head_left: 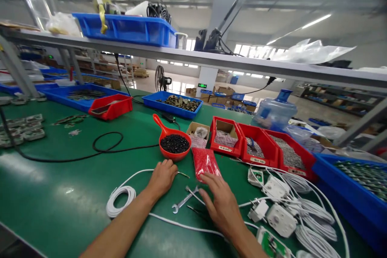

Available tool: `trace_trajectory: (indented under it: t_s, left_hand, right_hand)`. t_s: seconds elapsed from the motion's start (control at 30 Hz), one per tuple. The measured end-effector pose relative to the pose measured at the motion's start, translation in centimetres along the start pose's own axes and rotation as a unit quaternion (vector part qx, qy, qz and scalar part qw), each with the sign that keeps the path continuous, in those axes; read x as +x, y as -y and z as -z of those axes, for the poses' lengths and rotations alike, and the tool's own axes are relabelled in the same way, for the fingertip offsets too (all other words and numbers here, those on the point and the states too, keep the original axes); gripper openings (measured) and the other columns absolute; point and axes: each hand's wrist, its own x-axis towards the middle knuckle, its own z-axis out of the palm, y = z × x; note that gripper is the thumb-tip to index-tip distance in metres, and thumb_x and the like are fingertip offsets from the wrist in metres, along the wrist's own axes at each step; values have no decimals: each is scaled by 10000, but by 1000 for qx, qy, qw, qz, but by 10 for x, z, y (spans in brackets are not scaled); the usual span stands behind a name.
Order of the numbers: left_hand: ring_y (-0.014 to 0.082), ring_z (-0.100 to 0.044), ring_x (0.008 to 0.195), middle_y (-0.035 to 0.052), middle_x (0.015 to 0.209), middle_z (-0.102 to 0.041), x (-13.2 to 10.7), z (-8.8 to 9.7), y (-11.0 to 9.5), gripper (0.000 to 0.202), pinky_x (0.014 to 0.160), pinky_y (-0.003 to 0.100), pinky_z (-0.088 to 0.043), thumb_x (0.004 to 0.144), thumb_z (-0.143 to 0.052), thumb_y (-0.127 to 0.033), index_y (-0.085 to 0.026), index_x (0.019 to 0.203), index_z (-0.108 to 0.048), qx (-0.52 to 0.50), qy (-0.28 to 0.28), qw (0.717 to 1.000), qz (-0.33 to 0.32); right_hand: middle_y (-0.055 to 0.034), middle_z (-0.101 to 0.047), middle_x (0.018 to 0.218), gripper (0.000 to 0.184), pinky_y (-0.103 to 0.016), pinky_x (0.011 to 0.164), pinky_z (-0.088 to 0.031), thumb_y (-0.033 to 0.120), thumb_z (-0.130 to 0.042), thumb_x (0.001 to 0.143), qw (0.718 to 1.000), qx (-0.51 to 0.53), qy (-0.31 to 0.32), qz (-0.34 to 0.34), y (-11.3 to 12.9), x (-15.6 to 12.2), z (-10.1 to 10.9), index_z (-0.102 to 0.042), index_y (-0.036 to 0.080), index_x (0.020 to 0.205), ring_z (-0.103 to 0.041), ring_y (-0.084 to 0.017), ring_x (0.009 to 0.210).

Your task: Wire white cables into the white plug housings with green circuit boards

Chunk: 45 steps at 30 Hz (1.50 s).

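My left hand (162, 178) rests knuckles-up on the green table (60, 193), fingers curled over a thin white cable (121, 199) just in front of an orange scoop (173, 145) full of small black parts. My right hand (222, 203) lies flat with fingers spread, fingertips at the lower edge of a red bag of small pieces (205, 162). A small silver wrench (183, 202) and thin tweezers (195, 211) lie between the hands. Whether the left hand grips the cable cannot be told.
Three red bins (260, 147) of small hardware stand behind the bag. White plug housings and coiled cables (281, 209) crowd the right side, beside a blue crate (356, 193). A black cable (105, 145) loops at left. Blue trays (175, 105) and a shelf (211, 62) stand farther back.
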Motion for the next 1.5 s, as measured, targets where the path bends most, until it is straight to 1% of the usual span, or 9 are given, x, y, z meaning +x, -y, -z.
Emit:
trace_trajectory:
  t_s: [0.1, 0.23, 0.33, 0.43, 0.67, 0.83, 1.1, 1.23, 1.5]
  left_hand:
    - [173, -534, 875, 55, 935, -575, -2, 0, -3, 242, 797, 290, -404, 986, -353, -250, -166, 969, -579, -33, 2, 999, -38]
    - [136, -581, 866, 17, 961, -607, -7, 3, -2, 236, 768, 233, -429, 993, -371, -270, -217, 1128, -556, -95, 12, 990, -103]
    - [124, -600, 819, 4, 923, -624, -11, 6, 0, 259, 709, 214, -432, 987, -411, -314, -271, 1175, -585, -130, 4, 982, -141]
    - [121, -595, 776, 13, 867, -617, -13, 8, 0, 259, 696, 220, -439, 983, -415, -317, -257, 1106, -636, -139, -15, 980, -141]
    - [126, -611, 824, 33, 910, -640, -16, -1, -9, 280, 742, 216, -464, 973, -430, -245, -244, 1167, -632, -203, -7, 966, -159]
    - [122, -611, 806, 4, 872, -663, -18, -2, -16, 190, 749, 213, -450, 939, -521, -282, -249, 1008, -695, -230, 4, 965, -122]
    - [99, -612, 775, -14, 828, -680, -17, 6, -34, 139, 735, 183, -427, 862, -582, -168, -199, 857, -718, -360, 15, 931, -55]
    - [98, -605, 740, -9, 782, -675, -17, 8, -43, 151, 702, 182, -416, 854, -586, -184, -190, 814, -732, -370, 48, 927, -31]
    - [95, -568, 669, -1, 695, -637, -17, 5, -50, 175, 645, 183, -397, 835, -597, -216, -136, 712, -692, -383, 79, 920, 14]
  right_hand:
    - [-101, -566, 1265, 318, -394, 1007, -410, 223, -476, 950, 999, -33, -1, 34, 10, 77, -4, -548, 187, 1257, -497, -225, 1171]
    - [-122, -651, 1130, 297, -427, 919, -454, 312, -581, 909, 978, -150, 142, 24, 15, 176, -26, -626, 182, 1173, -566, -282, 1088]
    - [-126, -704, 914, 256, -422, 800, -511, 329, -746, 775, 957, -178, 228, -2, 8, 213, -51, -704, 130, 930, -646, -286, 913]
    - [-104, -699, 933, 269, -413, 821, -516, 371, -713, 815, 946, -192, 259, -16, 0, 221, -67, -684, 116, 895, -653, -236, 909]
    - [-151, -692, 986, 209, -407, 890, -443, 314, -595, 907, 981, -117, 155, -2, -11, 205, -61, -666, 118, 919, -628, -283, 986]
    - [-64, -684, 1011, 160, -309, 866, -456, 275, -533, 939, 999, 3, 29, -29, -9, 185, -46, -620, 173, 1026, -628, -202, 952]
    - [-31, -673, 898, 160, -262, 726, -515, 229, -534, 921, 957, 234, -104, -133, 1, 37, -38, -644, 195, 1032, -646, -157, 792]
    - [-36, -643, 859, 129, -286, 737, -490, 200, -585, 889, 949, 270, -115, -116, -2, -8, -45, -694, 209, 957, -610, -170, 812]
    - [-53, -601, 837, 152, -294, 733, -479, 155, -551, 904, 967, 240, -70, -44, -7, -9, -56, -681, 181, 979, -585, -172, 810]
